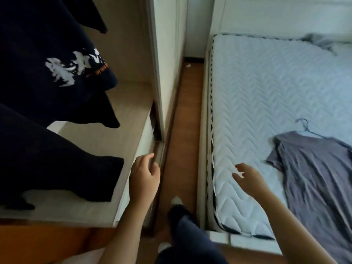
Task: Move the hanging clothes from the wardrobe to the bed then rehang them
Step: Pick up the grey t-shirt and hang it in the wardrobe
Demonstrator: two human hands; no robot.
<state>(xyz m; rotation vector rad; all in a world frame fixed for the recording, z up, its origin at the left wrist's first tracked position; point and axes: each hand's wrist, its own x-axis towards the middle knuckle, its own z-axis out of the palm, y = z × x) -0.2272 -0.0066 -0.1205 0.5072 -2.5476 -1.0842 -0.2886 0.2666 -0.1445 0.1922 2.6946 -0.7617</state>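
A bed with a white mattress (pixel 266 88), its quilted cover stitched in a chevron pattern and its side edged in black-and-white trim, fills the right of the head view. Opposite stands an open wardrobe of pale wood-grain board (pixel 106 149). Inside it hang several soft, dark navy garments (pixel 38 149), their hems drooping to just above the flat base. One dark garment carries a ragged white print and an orange band (pixel 64 69). A narrow strip of brown wooden floor (pixel 182 121) runs between wardrobe and bed, where the person's leg in dark trousers (pixel 188 229) ends in a white-toed foot. A mauve-grey, lightly creased T-shirt (pixel 314 183) lies spread flat on the mattress near the bed's near side. It is still threaded on a thin, pale wire hanger (pixel 304 127) whose hook points toward the headboard. The left hand (pixel 144 176) hovers at the wardrobe's front edge, fingers loosely curled and holding nothing. The right hand (pixel 249 178) hangs over the mattress edge just beside the T-shirt's sleeve, fingers spread and empty. A crumpled grey cloth (pixel 320 41) sits at the far corner.
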